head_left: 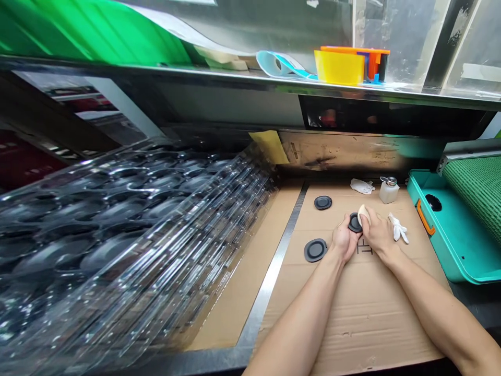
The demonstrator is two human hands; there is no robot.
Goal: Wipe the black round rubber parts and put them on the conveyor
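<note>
Stacked clear plastic trays, teal case w/ green mat, pump btl, white glove, yellow bin on steel shelf

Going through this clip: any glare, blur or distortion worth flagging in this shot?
In the head view, bright glare streaks across the clear plastic trays, whose lower left looks smeared; the metal shelf edge bows from wide-angle distortion; the left hand and right hand look reasonably sharp under even light.

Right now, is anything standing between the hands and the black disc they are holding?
Only a pale pad, held by the right hand, lies between that hand and the black disc. The left hand touches the disc directly.
</note>
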